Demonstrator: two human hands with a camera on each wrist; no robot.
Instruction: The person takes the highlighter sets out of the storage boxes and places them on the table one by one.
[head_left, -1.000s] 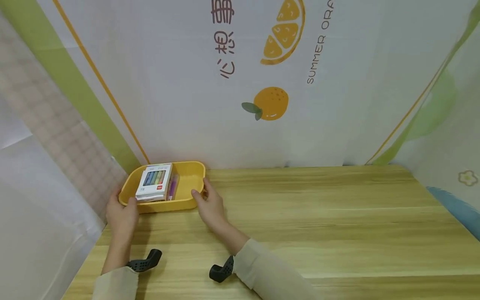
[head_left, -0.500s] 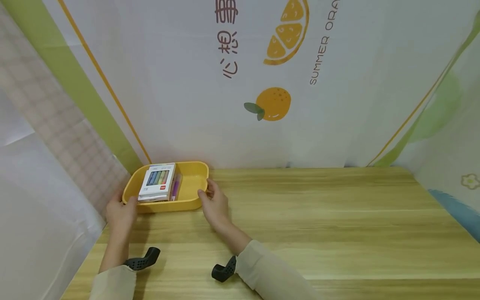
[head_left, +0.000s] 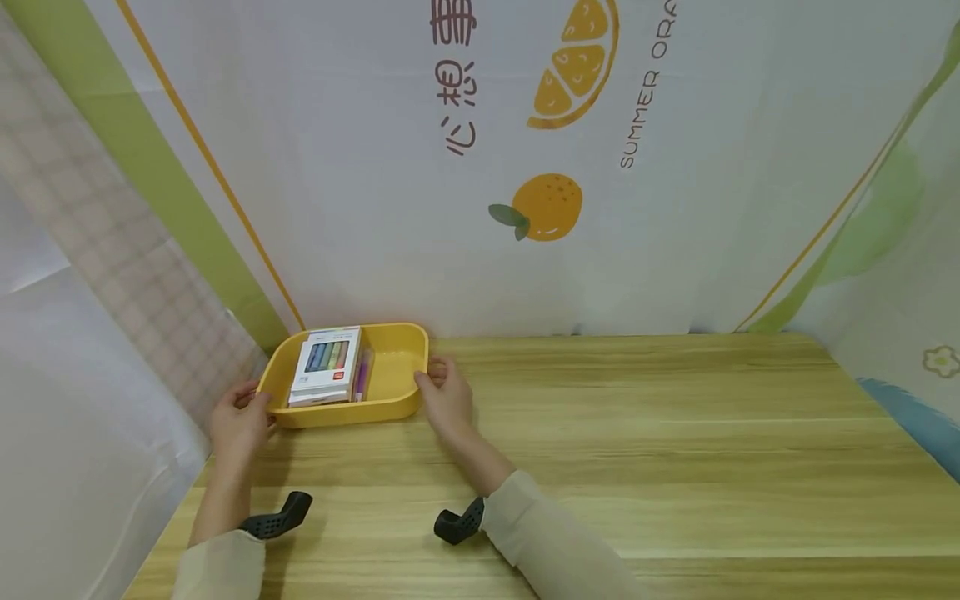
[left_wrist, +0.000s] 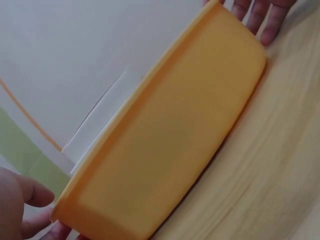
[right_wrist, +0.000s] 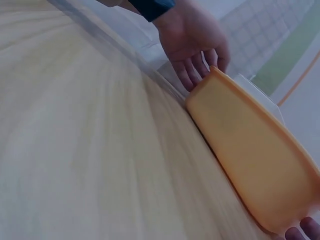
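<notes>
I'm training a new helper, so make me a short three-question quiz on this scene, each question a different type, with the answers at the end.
1. True or false: the left hand and the right hand hold opposite ends of the yellow tray.
2. Multiple choice: what is the main colour of the slim item beside the white box showing coloured sticks?
A) Green
B) Purple
C) Black
3. Fill in the gap: as the wearer sees it, the yellow tray is nearer the ____ side of the wooden table.

Key: 1. True. 2. B. 3. Left.
</notes>
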